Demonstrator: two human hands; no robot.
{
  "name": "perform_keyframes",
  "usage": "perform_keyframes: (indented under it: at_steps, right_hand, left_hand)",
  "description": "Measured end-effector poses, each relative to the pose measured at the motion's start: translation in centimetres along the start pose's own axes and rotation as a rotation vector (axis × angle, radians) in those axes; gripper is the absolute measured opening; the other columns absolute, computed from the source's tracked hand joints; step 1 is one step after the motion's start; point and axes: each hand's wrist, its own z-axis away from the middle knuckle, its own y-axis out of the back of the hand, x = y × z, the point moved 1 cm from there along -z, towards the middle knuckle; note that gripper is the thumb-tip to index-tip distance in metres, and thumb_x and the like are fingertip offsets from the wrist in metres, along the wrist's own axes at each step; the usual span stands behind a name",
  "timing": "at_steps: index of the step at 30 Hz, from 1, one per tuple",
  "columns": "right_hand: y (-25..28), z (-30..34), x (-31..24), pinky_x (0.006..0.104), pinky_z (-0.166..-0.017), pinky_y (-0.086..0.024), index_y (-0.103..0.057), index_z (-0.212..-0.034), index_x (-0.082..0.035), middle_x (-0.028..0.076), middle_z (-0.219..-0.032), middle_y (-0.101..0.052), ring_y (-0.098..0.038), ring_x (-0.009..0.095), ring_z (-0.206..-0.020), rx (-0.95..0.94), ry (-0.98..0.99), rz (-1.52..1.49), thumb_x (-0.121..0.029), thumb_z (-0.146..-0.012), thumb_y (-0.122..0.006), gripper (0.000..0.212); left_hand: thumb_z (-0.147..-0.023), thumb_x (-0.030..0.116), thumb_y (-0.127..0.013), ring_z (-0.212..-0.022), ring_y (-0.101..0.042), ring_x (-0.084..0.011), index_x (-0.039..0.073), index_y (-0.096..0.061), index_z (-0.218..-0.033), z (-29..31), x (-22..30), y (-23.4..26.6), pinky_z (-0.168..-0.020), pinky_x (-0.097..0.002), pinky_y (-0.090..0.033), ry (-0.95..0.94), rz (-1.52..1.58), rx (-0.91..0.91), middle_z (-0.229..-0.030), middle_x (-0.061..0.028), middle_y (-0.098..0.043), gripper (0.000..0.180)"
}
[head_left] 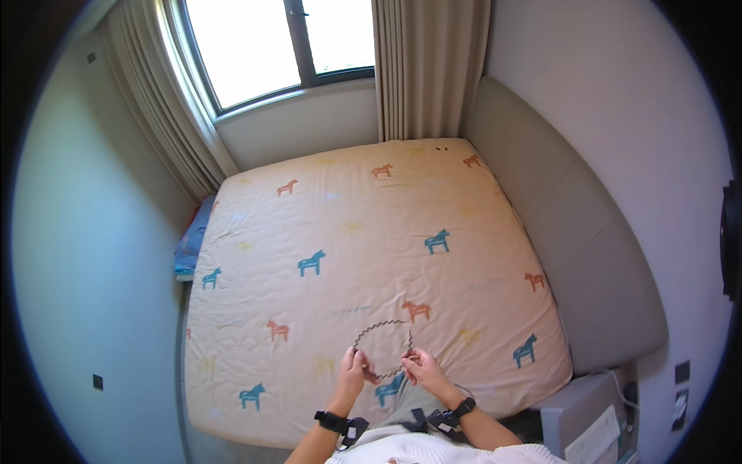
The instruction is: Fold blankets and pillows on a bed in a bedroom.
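Note:
A thin, dark, wavy wire band (379,325) is bent into a loop, with a small gap between its ends at the far right. It is held up over the near part of the bed. My left hand (355,371) pinches its left side, and its lower fingers are partly hidden. On the other side, my right hand (424,369) grips the band between thumb and fingers. Both wrists carry black straps (332,421).
A bed (371,216) with a peach, horse-printed sheet fills the middle. Its padded headboard (572,209) runs along the right. A grey bedside cabinet (576,402) stands at the near right, and folded blue fabric (192,246) lies at the left edge. Curtains (421,69) flank a window.

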Motion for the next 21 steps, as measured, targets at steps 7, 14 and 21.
perform_keyframes:
  at_steps: [7,14,21]
  right_hand:
    - [-7.1,13.6,0.0,0.0232,-0.047,-0.042,-0.053,-0.087,-0.003,0.001,-0.060,-0.054,-0.052,0.008,-0.050,0.424,0.129,0.097,-0.023,-0.093,-0.053,0.020]
    - [-8.8,22.0,0.5,0.0236,-0.055,-0.046,-0.055,-0.090,0.000,0.001,-0.067,-0.055,-0.053,0.008,-0.056,0.549,0.290,-0.090,-0.019,-0.093,-0.052,0.019]
    - [-0.6,33.6,3.4,0.0248,-0.058,-0.048,-0.056,-0.089,0.000,0.003,-0.070,-0.058,-0.057,0.010,-0.060,0.996,0.454,-0.189,-0.020,-0.093,-0.053,0.021]
  left_hand:
    - [-0.098,0.021,-0.036,-0.056,-0.061,-0.0231,0.003,-0.041,-0.093,9.9,1.5,-0.1,-0.050,-0.0318,-0.054,0.029,-0.003,-0.397,-0.070,-0.0118,-0.054,0.020]
    - [-0.098,0.021,-0.036,-0.063,-0.064,-0.0243,0.002,-0.043,-0.100,14.2,2.2,-2.1,-0.054,-0.0326,-0.055,0.054,-0.086,-0.689,-0.086,-0.0167,-0.061,0.021]
    - [-0.098,0.026,-0.037,-0.068,-0.065,-0.0250,0.001,-0.041,-0.114,20.1,0.0,-8.8,-0.060,-0.0333,-0.055,0.053,-0.242,-0.809,-0.097,-0.0207,-0.061,0.030]
